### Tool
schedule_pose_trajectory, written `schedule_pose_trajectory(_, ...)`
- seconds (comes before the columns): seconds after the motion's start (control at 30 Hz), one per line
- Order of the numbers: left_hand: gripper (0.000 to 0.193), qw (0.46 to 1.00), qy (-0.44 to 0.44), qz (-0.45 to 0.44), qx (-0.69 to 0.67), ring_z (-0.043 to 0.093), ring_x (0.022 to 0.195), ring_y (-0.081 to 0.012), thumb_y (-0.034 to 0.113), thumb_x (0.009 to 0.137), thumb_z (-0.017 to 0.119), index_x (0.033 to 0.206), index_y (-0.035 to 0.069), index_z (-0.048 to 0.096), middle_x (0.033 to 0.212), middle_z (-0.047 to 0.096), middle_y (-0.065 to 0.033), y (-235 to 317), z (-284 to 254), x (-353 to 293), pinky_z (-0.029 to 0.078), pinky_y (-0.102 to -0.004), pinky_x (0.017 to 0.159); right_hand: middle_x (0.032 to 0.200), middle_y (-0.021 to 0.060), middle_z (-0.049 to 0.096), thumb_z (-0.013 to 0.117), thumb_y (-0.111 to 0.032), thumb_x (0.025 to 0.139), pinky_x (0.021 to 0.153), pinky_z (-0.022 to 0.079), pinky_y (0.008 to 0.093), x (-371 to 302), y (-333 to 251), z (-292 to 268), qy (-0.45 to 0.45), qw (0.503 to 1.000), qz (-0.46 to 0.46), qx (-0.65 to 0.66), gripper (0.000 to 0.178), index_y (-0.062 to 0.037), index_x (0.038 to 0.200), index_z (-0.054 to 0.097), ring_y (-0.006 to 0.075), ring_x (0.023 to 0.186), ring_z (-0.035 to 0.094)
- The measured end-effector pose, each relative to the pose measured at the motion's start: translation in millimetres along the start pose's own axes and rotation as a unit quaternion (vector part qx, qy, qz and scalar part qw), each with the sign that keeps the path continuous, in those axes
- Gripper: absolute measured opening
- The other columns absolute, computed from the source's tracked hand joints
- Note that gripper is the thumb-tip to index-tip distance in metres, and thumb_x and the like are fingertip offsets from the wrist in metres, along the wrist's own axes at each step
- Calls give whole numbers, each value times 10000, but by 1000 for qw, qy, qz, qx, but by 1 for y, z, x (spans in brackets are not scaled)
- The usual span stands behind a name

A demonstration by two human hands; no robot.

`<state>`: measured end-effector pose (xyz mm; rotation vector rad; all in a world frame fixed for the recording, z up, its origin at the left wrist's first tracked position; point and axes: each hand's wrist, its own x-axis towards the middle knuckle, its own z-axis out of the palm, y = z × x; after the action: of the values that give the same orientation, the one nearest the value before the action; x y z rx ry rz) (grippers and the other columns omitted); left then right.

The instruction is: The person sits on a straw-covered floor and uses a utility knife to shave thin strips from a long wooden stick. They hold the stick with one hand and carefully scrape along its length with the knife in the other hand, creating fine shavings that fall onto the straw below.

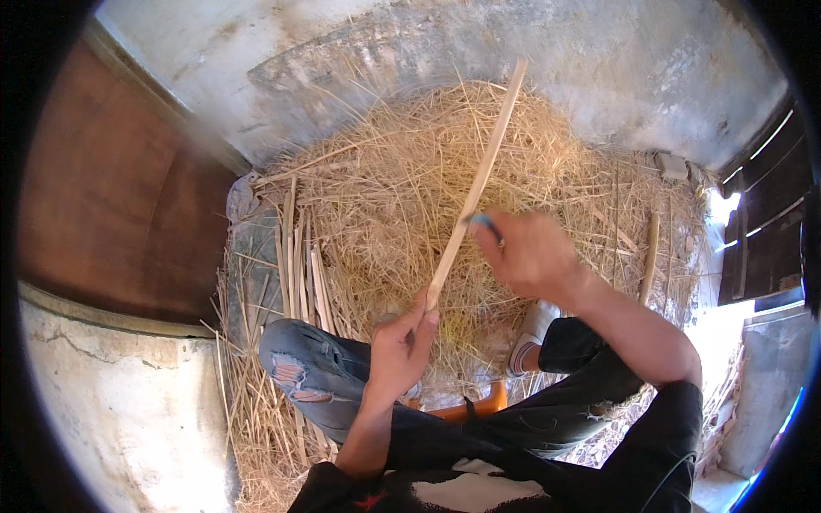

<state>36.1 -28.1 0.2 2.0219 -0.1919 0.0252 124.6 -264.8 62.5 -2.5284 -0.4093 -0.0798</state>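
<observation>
My left hand (400, 350) is wrapped round the lower end of a long, flat, pale wooden strip (487, 167). The strip slants up and to the right over the straw, its far end close to the wall. In my right hand (537, 256), slightly blurred, is a small hand tool (486, 224) with a blue part and a dark edge. The tool meets the strip near its middle, or lies right beside it. My fingers hide most of the tool, so its exact kind is unclear.
A big heap of straw-like shavings (385, 197) covers the floor ahead, up against a grey wall (599, 77). Several similar strips (295, 256) lie at its left. A brown panel (128, 179) stands far left, dark boards (770, 205) far right. Something orange (487, 400) shows between my legs.
</observation>
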Motion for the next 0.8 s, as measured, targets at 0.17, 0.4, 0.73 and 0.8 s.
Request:
schedule_pose_trajectory(0.17, 391, 1000, 12, 12, 11, 427, 484, -57, 78, 973, 697, 1349, -22, 652, 576, 475, -26, -2, 7, 6, 333, -264, 463, 658, 203, 650, 561, -365, 1024, 567, 538, 551, -14, -9, 13, -27, 999, -8, -27, 320, -54, 1015, 636, 427, 617, 672)
schedule_pose_trajectory(0.4, 373, 999, 23, 19, 32, 444, 475, -64, 90, 957, 723, 1311, -19, 680, 597, 537, -49, 2, 3, 1, 369, -277, 464, 787, 233, 697, 494, -396, 1046, 698, 553, 582, -11, -13, 9, -83, 995, 49, 24, 397, -35, 1016, 657, 458, 740, 692)
schedule_pose_trajectory(0.73, 391, 1000, 15, -15, 0, 408, 634, -4, 78, 992, 692, 1374, 5, 649, 758, 574, 66, -1, 2, 1, 326, -204, 536, 658, 238, 633, 564, -336, 1044, 564, 513, 536, -27, -28, 33, -81, 993, -61, 67, 354, 3, 981, 644, 451, 607, 646)
schedule_pose_trajectory(0.8, 393, 1000, 8, -17, 0, 416, 635, -6, 80, 993, 691, 1375, 2, 647, 770, 590, 64, 1, 0, 3, 332, -200, 539, 649, 237, 629, 572, -331, 1039, 566, 513, 535, -11, -9, 23, -53, 997, -30, 52, 351, 7, 984, 649, 449, 601, 643)
